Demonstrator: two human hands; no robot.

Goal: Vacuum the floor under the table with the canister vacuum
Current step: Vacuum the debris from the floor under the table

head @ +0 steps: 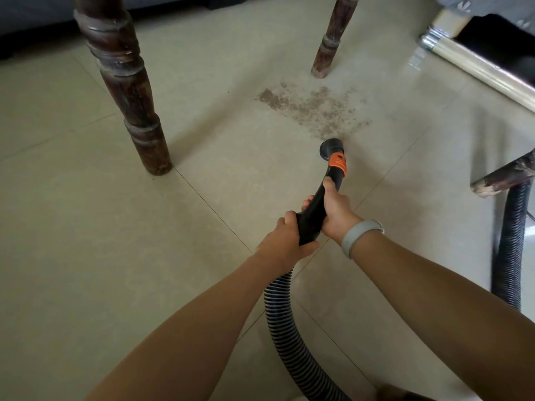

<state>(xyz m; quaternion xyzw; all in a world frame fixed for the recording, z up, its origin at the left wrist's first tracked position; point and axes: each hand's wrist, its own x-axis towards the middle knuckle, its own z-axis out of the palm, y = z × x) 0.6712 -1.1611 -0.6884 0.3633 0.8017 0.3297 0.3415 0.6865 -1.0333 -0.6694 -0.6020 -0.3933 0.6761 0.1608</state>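
A black curved vacuum handle (318,198) with an orange collar (338,162) ends in a round black nozzle (331,146), which sits at the near edge of a patch of brown dirt (312,110) on the beige tiled floor (86,227). My left hand (285,237) grips the rear end of the handle where the ribbed black hose (282,319) joins it. My right hand (334,208), with a grey band on its wrist, grips the handle further forward, just behind the orange collar. The hose runs down and back toward me.
Dark turned wooden table legs stand at the left (127,91) and at the back (333,39); a third leg (503,178) juts in at the right. Another length of hose (512,247) lies by that leg. A low piece of furniture with a pale wooden frame (477,68) is at the upper right.
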